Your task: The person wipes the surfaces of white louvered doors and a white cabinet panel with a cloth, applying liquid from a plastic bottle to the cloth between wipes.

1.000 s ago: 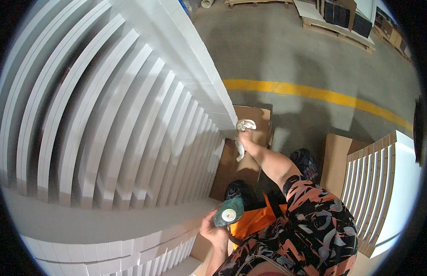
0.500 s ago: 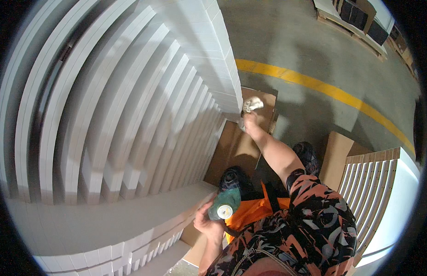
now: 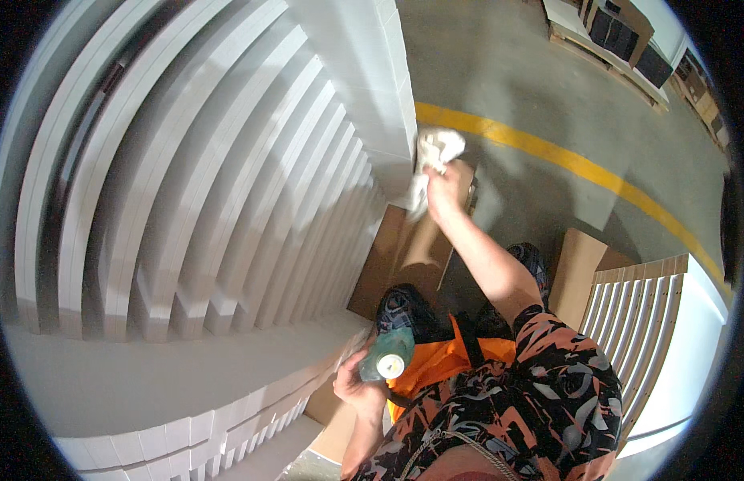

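My left hand is wrapped round a green translucent bottle with a white cap, held low near my body. Out ahead, my right hand grips a white cloth, part of which hangs down beside the fingers and looks smeared by motion. The cloth is close to the edge of a tall stack of white panels; I cannot tell whether it touches them. Many of the stack's white slats run in spaced layers to my left.
Brown cardboard lies at the foot of the stack, near my shoes. A second stack of white slatted pieces stands at the right behind a cardboard sheet. A yellow line crosses the grey floor; a loaded pallet sits far right.
My right hand has moved up and away from the low part of the stack, bringing the cloth with it. The left hand and bottle have stayed almost in place.
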The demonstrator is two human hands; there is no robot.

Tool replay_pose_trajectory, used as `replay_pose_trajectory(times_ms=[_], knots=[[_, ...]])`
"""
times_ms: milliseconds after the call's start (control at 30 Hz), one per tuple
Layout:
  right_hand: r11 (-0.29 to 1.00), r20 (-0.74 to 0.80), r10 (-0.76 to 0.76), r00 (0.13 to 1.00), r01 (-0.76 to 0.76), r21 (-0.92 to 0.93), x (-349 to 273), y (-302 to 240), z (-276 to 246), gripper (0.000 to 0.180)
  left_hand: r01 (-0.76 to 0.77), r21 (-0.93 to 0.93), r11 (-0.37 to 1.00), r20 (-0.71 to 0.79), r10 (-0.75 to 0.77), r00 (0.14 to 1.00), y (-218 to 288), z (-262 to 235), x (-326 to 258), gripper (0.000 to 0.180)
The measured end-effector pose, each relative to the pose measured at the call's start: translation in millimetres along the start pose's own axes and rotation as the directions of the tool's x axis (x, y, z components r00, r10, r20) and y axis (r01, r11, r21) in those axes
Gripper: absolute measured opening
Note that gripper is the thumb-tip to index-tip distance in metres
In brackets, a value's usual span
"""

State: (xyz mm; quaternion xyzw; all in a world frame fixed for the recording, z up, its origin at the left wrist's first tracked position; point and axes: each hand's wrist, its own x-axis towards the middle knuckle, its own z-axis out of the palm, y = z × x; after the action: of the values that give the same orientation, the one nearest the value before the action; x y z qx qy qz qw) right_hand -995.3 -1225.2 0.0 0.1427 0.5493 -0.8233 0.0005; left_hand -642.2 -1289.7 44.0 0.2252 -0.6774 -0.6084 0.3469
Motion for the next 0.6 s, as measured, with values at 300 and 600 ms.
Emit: replay_pose_trajectory(times_ms=[300,600], knots=[[-0.531,0.849,-0.515,-0.122,0.823,-0.204,-1,-138,28,0.018,-0.086,-0.075,0.994,-0.009,0.085,0.996,1,13,9,0.022],[-0.360,0.968,-0.242,0.061,0.921,-0.148,47,-85,-29,0.044,-0.066,-0.004,0.998,-0.018,0.066,0.998,2,15,1,0.029]])
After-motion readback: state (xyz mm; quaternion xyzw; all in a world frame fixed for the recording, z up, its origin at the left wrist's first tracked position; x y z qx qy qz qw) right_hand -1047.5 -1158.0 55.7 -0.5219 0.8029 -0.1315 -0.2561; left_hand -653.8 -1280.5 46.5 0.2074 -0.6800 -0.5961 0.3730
